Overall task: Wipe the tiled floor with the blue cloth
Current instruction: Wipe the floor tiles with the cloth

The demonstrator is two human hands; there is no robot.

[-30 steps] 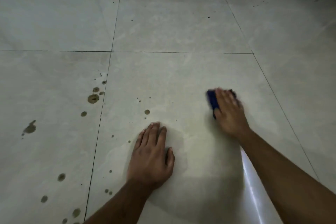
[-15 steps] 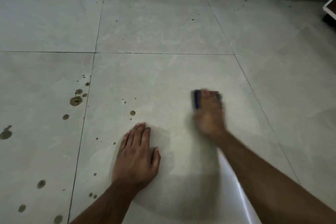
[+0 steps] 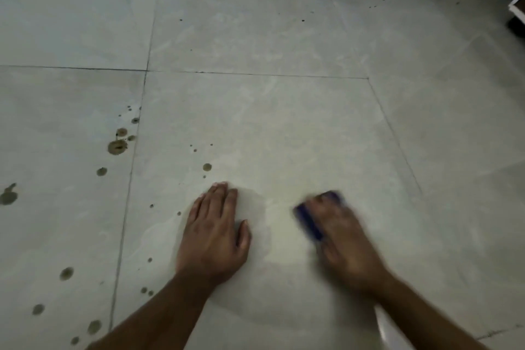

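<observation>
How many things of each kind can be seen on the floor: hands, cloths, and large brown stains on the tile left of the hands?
Hands: 2, the left hand flat and the right hand on the cloth
Blue cloth: 1
Large brown stains: 2, one near the grout line and one at the left edge
Total: 5

— What can't you make out?
— The right hand (image 3: 345, 239) is smeared by motion blur, its fingers running together. It covers most of the crumpled blue cloth (image 3: 309, 221); only a dark blue strip shows along its left side, so the grip can't be told.
— And at the edges?
— Both forearms are cut off by the bottom edge. A white-edged dark object (image 3: 517, 15) at the right edge is cropped, unidentifiable.
</observation>
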